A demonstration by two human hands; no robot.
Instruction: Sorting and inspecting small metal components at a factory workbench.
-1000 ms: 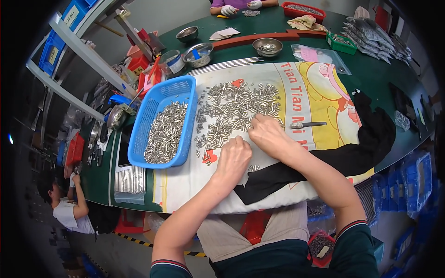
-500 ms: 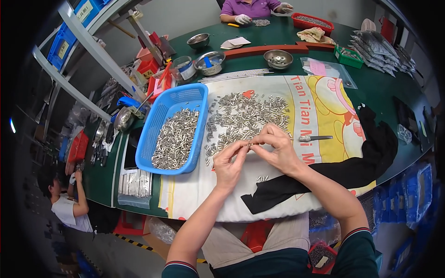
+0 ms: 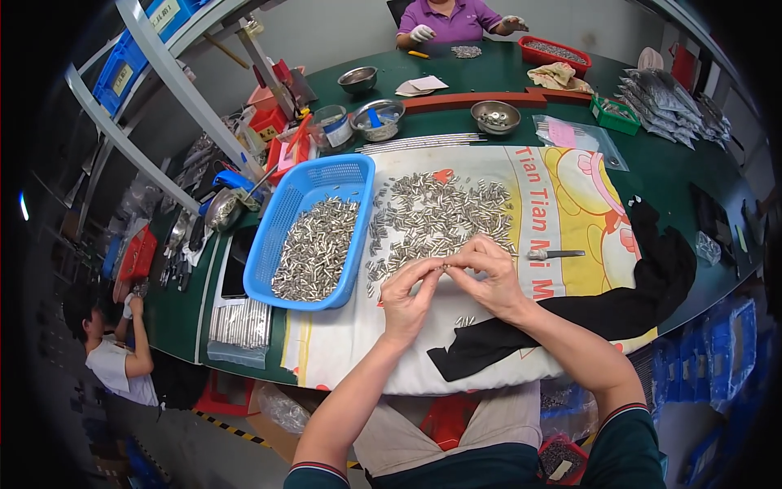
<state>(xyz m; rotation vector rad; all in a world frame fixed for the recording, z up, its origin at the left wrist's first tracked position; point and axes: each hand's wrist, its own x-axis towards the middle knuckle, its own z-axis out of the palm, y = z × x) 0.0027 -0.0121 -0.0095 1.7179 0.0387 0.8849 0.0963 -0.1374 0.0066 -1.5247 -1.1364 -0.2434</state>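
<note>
My left hand [image 3: 410, 292] and my right hand [image 3: 486, 273] meet above a printed white cloth [image 3: 505, 326], fingertips pinched together on a small silver metal pin [image 3: 444, 265]. Just beyond them lies a spread pile of the same small silver pins [image 3: 436, 216]. To the left stands a blue plastic basket [image 3: 314, 232] holding many more pins. A few loose pins [image 3: 466, 321] lie on the cloth under my wrists. A thin metal tool [image 3: 555, 254] rests to the right of my right hand.
A black cloth [image 3: 627, 301] drapes over the table's near right edge. Metal bowls [image 3: 495, 116] and a red tray [image 3: 554, 54] stand at the back, where a person in purple [image 3: 452, 20] works. Clutter and a shelf frame [image 3: 175, 90] line the left; another person [image 3: 106, 342] sits below.
Both hands have lifted off the pin pile and drawn toward me, coming together with fingertips pinched on a pin. The view has shifted slightly.
</note>
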